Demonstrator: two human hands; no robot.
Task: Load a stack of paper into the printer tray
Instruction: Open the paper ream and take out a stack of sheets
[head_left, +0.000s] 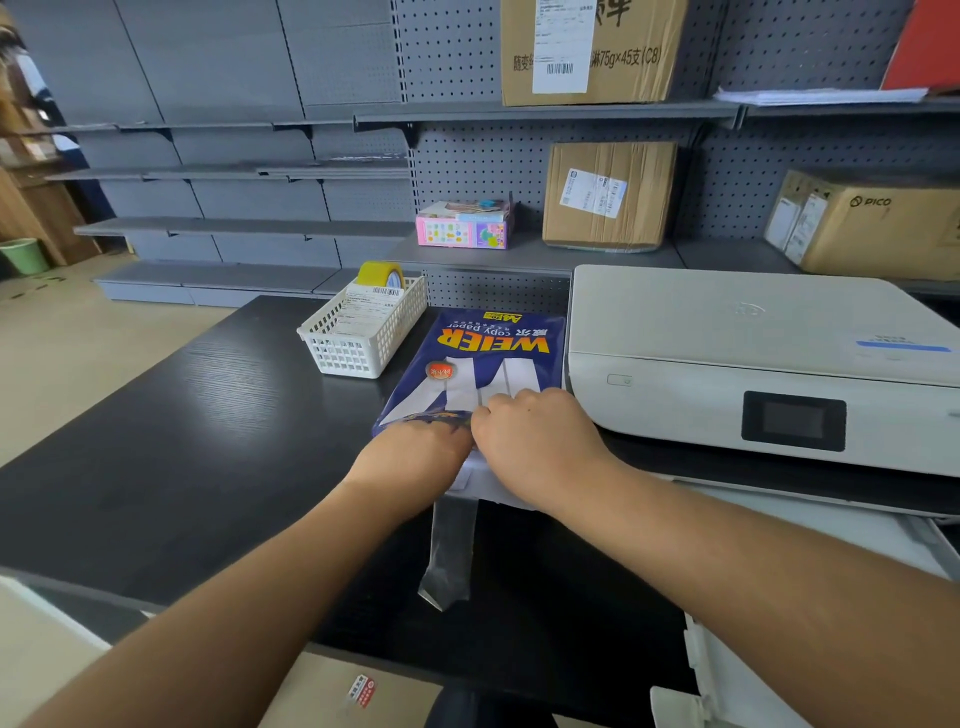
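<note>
A blue pack of WEIER copy paper (483, 358) lies flat on the black table (197, 431), just left of the white printer (753, 374). Both hands are at the pack's near end. My left hand (415, 457) grips the crumpled blue wrapper edge. My right hand (535, 441) presses fingers-down on the pack beside it. White paper shows under the hands at the opened end. A strip of clear tape (449, 556) hangs from that end toward me. The printer's paper tray (841, 525) sticks out at its front, below the dark slot.
A white plastic basket (363, 332) with labels and a yellow tape roll (382, 274) stands left of the pack. Grey shelves behind carry cardboard boxes (608, 195) and a pink box (462, 228). A cardboard box (332, 691) sits below the table's near edge.
</note>
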